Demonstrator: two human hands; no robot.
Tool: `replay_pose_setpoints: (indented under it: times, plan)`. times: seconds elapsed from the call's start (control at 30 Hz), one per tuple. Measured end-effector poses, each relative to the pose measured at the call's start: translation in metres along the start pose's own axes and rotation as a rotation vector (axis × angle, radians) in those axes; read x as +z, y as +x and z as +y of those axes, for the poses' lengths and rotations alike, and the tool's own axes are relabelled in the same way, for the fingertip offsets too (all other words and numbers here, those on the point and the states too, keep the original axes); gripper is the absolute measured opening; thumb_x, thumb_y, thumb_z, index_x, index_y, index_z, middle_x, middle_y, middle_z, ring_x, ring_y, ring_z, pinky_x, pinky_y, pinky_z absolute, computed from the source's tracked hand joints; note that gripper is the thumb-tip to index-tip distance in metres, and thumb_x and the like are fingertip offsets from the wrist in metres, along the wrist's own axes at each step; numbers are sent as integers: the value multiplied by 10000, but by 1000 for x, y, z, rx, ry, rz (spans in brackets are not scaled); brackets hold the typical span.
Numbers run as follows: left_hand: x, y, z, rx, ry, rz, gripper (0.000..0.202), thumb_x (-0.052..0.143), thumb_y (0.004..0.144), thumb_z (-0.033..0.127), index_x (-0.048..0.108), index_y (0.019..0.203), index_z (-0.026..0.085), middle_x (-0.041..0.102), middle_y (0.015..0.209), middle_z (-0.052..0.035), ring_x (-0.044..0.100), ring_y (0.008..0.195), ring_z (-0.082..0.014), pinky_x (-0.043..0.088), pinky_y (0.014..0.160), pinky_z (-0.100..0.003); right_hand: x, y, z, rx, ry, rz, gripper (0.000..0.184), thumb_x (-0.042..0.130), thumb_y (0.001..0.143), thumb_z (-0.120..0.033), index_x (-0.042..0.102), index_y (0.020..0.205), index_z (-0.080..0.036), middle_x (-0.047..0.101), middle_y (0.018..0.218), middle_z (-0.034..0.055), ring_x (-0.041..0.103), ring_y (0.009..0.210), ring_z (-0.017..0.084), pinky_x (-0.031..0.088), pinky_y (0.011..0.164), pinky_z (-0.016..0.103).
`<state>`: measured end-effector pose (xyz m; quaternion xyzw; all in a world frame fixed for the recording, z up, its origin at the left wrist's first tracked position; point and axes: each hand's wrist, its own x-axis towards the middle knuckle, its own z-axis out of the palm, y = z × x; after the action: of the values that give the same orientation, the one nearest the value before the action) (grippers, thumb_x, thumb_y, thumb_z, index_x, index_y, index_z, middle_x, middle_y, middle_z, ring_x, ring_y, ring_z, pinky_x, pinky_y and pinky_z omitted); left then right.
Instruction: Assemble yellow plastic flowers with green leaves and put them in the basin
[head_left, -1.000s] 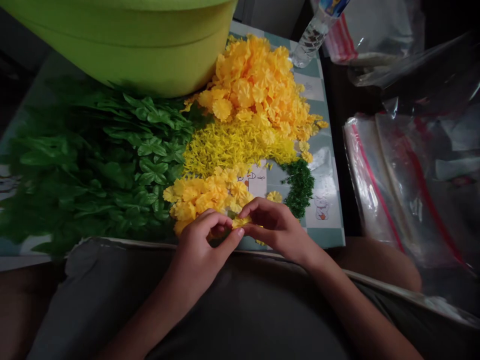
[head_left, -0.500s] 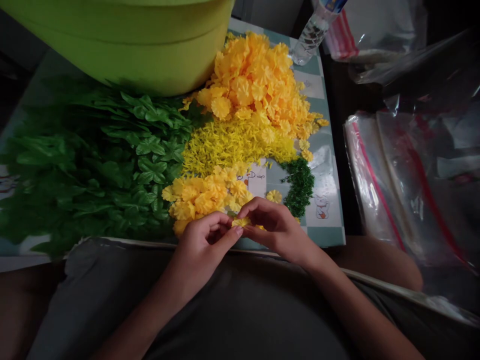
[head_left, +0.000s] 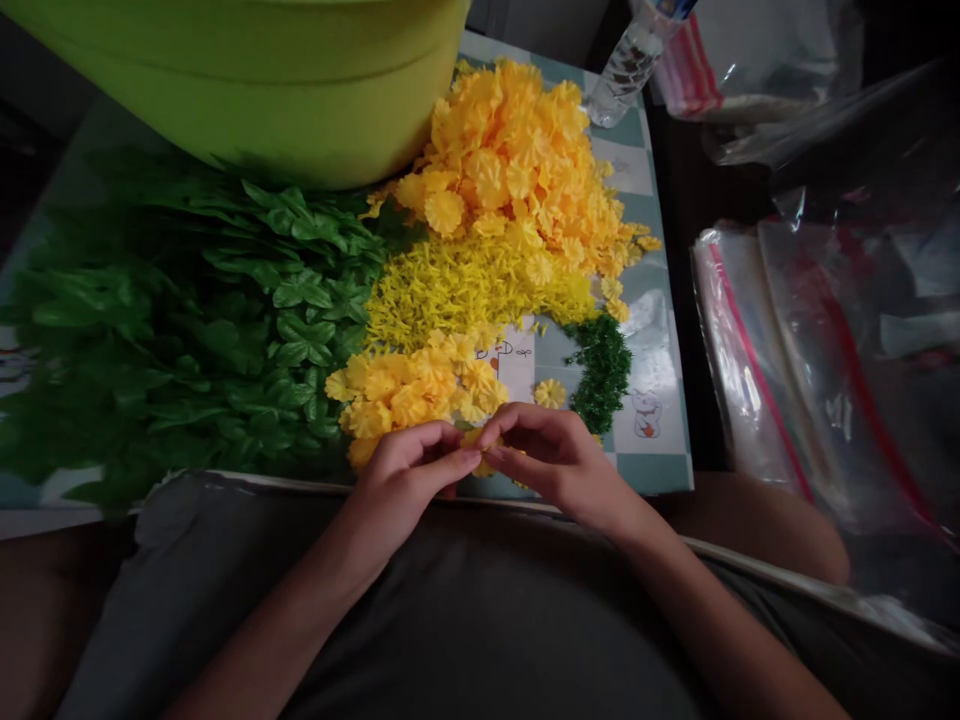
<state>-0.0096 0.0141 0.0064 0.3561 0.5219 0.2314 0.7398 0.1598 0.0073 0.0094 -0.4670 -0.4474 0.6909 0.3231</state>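
My left hand [head_left: 409, 475] and my right hand [head_left: 555, 460] meet at the table's near edge, fingertips pinched on a small yellow artificial flower [head_left: 472, 440]. Fingers cover most of that flower. Just beyond my left hand lies a heap of yellow-orange flowers [head_left: 409, 385]. A single loose flower [head_left: 550, 393] rests beyond my right hand, beside a clump of dark green sprigs [head_left: 601, 370]. Small yellow stamen-like pieces [head_left: 465, 285] are spread farther back, below a larger pile of orange-yellow flowers [head_left: 517, 150].
Green artificial leaves [head_left: 225, 330] cover the left of the checked table [head_left: 652, 440]. A big lime-green tub [head_left: 300, 100] stands at the back. A plastic bottle [head_left: 626, 70] stands at the back right corner. Clear bags with red strips [head_left: 780, 370] lie to the right.
The flower has turned between my fingertips and now shows less of its face. My hands have stayed in nearly the same place; the view has shifted slightly.
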Motion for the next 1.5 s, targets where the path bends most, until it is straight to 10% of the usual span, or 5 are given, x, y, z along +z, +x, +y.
replay_pose_setpoints:
  times: [1.03, 1.5]
  plan:
    - [-4, 3, 0, 105, 204, 10, 230, 591, 778, 376, 557, 688, 168, 445, 593, 38, 400, 571, -109, 272, 516, -227, -3, 8, 3, 89, 59, 15, 188, 698, 732, -283, 577, 825, -173, 534, 726, -19, 465, 615, 80, 374, 564, 233]
    - [-10, 4, -7, 46, 105, -50, 244, 559, 826, 423, 473, 769, 201, 301, 540, 82, 252, 466, -82, 156, 455, -236, -31, 29, 7, -90, -469, 497, 146, 485, 825, -214, 616, 834, -149, 547, 641, -3, 496, 573, 105, 367, 539, 247]
